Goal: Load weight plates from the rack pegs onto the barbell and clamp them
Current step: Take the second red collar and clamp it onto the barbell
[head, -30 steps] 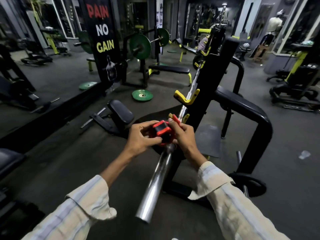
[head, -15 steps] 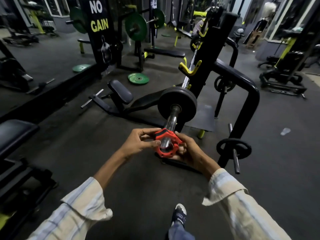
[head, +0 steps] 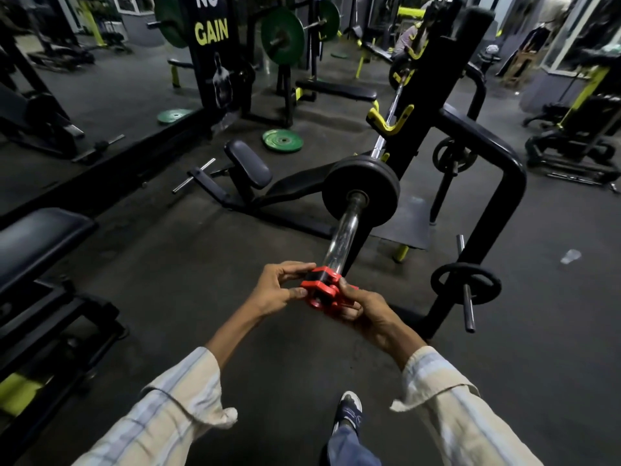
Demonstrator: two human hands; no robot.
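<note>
A red and black barbell clamp point(head: 321, 288) sits at the near tip of the chrome barbell sleeve point(head: 343, 235). My left hand point(head: 279, 290) pinches its left side. From below and the right, my right hand point(head: 361, 306) cups it. Farther up the sleeve a black weight plate point(head: 376, 183) is loaded against the collar. The bar rests in yellow hooks point(head: 389, 121) on the black rack point(head: 437, 79). Small black plates hang on the rack pegs, one low point(head: 465, 284) and one higher point(head: 453, 156).
A black bench pad point(head: 37, 240) is at the left. A low seat frame point(head: 248, 169) lies on the floor beyond my hands. Green plates point(head: 283, 140) lie on the floor, others on a far barbell point(head: 282, 37). My shoe point(head: 349, 410) is below.
The clamp has come back along the sleeve from near the plate to the bar's near tip, both hands still on it. My view has dropped lower.
</note>
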